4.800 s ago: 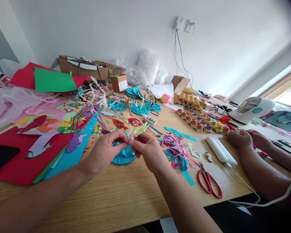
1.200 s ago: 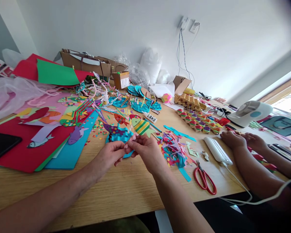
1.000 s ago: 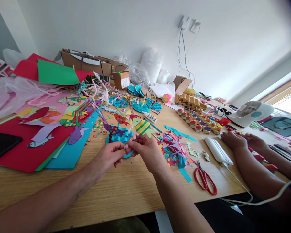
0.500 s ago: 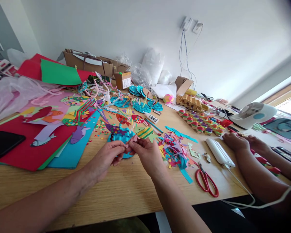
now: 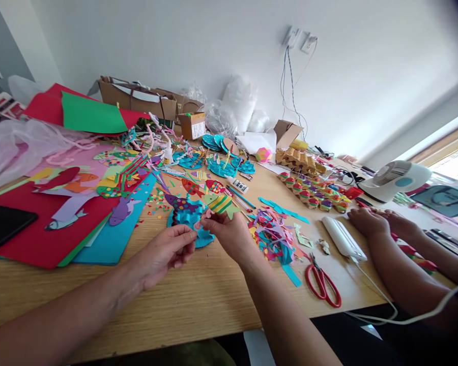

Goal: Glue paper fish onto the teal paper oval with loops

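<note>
My right hand (image 5: 231,236) pinches a small crumpled pink piece (image 5: 203,219), perhaps paper, between thumb and fingers. Close by on the left, my left hand (image 5: 173,246) has thumb and forefinger pressed together near the lower end of that piece; whether they grip anything is hidden. Behind both hands lies a blue craft base (image 5: 204,239), partly covered by them. Around it are a purple dotted paper fish (image 5: 181,204), a green fish with yellow stripes (image 5: 219,204), an orange-red fish (image 5: 192,187) and a red dotted fish (image 5: 215,186).
Paper scraps (image 5: 273,231) and red-handled scissors (image 5: 322,282) lie at the right, near a white power bank (image 5: 343,238). A glue bottle (image 5: 238,184) lies behind. Coloured sheets (image 5: 80,239) and a phone (image 5: 7,229) are at left. Another person's hands (image 5: 370,222) work at far right.
My hands have drawn slightly apart. The left has shifted a little down and left, and the pink piece shows more openly at my right fingertips.
</note>
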The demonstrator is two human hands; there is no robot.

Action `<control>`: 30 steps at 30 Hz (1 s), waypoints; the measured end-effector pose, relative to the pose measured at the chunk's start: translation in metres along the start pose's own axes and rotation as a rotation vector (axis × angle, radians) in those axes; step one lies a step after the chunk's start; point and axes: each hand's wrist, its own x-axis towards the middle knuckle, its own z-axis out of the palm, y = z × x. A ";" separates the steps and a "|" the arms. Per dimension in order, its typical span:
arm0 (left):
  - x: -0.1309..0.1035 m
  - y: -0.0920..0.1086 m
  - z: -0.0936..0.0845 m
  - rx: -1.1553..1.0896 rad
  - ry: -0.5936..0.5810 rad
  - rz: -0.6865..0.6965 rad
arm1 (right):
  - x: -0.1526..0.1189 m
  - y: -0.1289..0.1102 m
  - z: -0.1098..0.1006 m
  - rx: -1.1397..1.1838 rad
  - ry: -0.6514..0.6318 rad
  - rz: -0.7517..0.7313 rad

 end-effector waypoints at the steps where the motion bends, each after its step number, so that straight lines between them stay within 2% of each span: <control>1: -0.003 0.000 -0.001 0.022 0.000 -0.017 | 0.003 0.001 -0.001 -0.026 0.004 0.002; 4: -0.013 0.001 -0.006 0.146 0.009 -0.051 | 0.010 0.007 -0.003 -0.160 0.022 -0.012; 6: -0.017 0.003 -0.011 0.347 0.026 -0.008 | 0.014 0.012 -0.002 -0.282 0.031 -0.013; 8: -0.018 0.004 -0.017 0.660 0.068 0.138 | 0.017 0.017 0.000 -0.391 0.027 0.003; 12: -0.017 0.005 -0.024 1.221 0.127 0.557 | 0.022 0.019 0.003 -0.536 0.021 0.038; 15: -0.016 0.004 -0.023 1.443 0.152 0.680 | 0.024 0.018 0.004 -0.581 0.013 0.053; 19: -0.015 0.007 -0.021 1.529 0.154 0.701 | 0.025 0.020 0.006 -0.622 0.016 0.060; 22: -0.016 0.019 -0.021 1.464 0.170 0.844 | 0.025 0.022 0.008 -0.640 0.024 0.091; 26: -0.012 0.045 -0.019 1.424 0.228 1.041 | 0.026 0.022 0.010 -0.640 0.014 0.095; 30: 0.006 0.065 -0.010 1.517 0.156 1.012 | 0.027 0.021 0.012 -0.687 0.013 0.083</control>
